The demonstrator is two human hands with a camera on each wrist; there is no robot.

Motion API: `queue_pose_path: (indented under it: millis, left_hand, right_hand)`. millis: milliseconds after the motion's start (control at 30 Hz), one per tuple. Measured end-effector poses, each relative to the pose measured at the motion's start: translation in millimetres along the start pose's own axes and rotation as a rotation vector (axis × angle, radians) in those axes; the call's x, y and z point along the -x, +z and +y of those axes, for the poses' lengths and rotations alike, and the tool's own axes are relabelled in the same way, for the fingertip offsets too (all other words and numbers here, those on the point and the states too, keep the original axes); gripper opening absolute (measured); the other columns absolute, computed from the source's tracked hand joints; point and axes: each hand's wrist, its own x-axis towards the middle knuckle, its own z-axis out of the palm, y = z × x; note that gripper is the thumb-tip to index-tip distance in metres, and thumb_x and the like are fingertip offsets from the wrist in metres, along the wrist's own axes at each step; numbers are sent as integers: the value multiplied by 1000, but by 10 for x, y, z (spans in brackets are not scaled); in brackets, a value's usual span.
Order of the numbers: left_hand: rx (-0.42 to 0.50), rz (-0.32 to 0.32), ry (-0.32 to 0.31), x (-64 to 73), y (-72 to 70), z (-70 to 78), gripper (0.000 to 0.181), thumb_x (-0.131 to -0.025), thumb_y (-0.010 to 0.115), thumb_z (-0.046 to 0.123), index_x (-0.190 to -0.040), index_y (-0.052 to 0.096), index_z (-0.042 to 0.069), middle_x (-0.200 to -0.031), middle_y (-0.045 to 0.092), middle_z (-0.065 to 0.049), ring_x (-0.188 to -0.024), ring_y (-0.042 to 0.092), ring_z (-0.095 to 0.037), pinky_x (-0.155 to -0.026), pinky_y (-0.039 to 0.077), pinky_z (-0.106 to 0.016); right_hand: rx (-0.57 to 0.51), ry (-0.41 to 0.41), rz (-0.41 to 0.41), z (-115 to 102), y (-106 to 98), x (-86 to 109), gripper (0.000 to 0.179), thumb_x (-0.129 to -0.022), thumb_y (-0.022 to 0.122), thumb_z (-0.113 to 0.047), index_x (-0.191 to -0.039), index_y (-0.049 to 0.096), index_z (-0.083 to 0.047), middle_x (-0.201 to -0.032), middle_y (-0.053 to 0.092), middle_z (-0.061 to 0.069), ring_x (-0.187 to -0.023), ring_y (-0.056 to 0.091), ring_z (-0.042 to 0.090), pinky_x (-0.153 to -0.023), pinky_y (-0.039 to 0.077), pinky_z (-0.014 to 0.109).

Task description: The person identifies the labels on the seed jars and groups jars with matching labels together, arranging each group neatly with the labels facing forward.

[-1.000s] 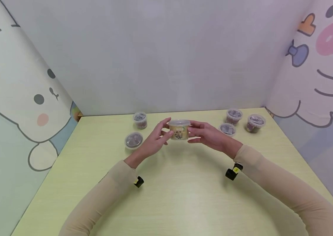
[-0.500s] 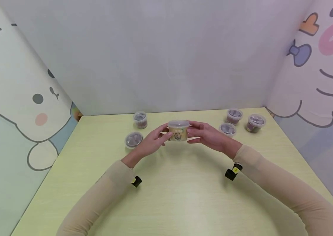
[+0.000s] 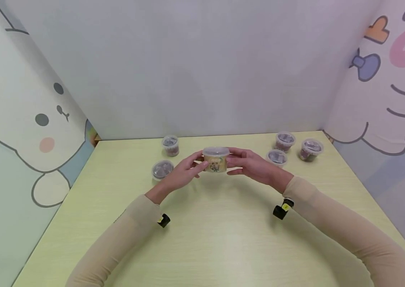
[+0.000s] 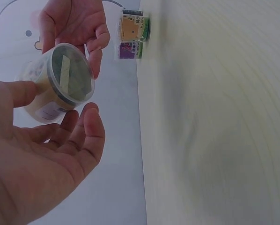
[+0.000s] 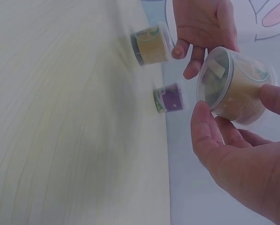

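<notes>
A round plastic tub (image 3: 216,160) with a clear lid and a yellow printed label is held above the table between both hands. My left hand (image 3: 185,172) grips its left side, thumb toward the front. From the right, my right hand (image 3: 250,164) holds the other side with its thumb and fingers. The left wrist view shows the underside of the tub (image 4: 70,75), greenish with a pale strip. Seen from the right wrist, the tub (image 5: 236,86) leans, and its label is partly covered by the thumb.
Behind the left hand stand a small tub (image 3: 170,146) and a wider tub (image 3: 162,170). At the back right are three more lidded tubs, including one (image 3: 311,150) near the corner. A white wall (image 3: 202,71) rises behind the table (image 3: 209,239).
Both hands and the tub have shifted slightly left and a little lower in the head view. More of the lid's top shows. The grip stays the same.
</notes>
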Motion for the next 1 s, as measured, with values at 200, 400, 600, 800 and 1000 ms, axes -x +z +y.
queue_pose_path:
  millis: [200, 400, 600, 800, 1000]
  left_hand:
    - [5, -5, 1, 27, -33, -2, 53, -109, 51, 26, -156, 36, 8, -136, 54, -17, -117, 57, -39, -91, 51, -59]
    - [16, -3, 19, 48, -67, -10, 53, -107, 54, 25, -155, 38, 6, -136, 54, -18, -116, 57, -38, -92, 48, -65]
    - [3, -11, 19, 71, -110, -10, 54, -107, 54, 24, -154, 38, 5, -136, 55, -18, -116, 56, -39, -93, 50, -61]
    - [-48, -46, -2, 98, -231, 24, 54, -105, 58, 25, -152, 41, 5, -131, 58, -14, -115, 57, -44, -90, 53, -45]
    - [-110, -81, 14, 114, -405, 105, 52, -103, 63, 25, -149, 47, 5, -127, 62, -11, -109, 60, -34, -89, 52, -37]
  right_hand:
    - [7, -5, -5, 19, 13, -28, 57, -107, 52, -15, -157, 29, -3, -150, 42, 20, -129, 52, 32, -107, 45, 50]
    - [11, -17, -21, 18, 30, -43, 58, -106, 53, -15, -158, 28, -3, -151, 40, 19, -130, 51, 32, -108, 44, 51]
    - [14, -16, -35, 7, 61, -41, 60, -106, 54, -15, -158, 28, -4, -152, 40, 19, -131, 50, 32, -108, 43, 51]
    - [31, -24, -40, -21, 94, -71, 62, -105, 57, -14, -158, 28, -4, -152, 42, 18, -131, 50, 32, -108, 44, 50]
    - [46, -39, -37, -64, 136, -125, 64, -103, 60, -14, -158, 29, -5, -151, 43, 17, -134, 49, 33, -107, 45, 48]
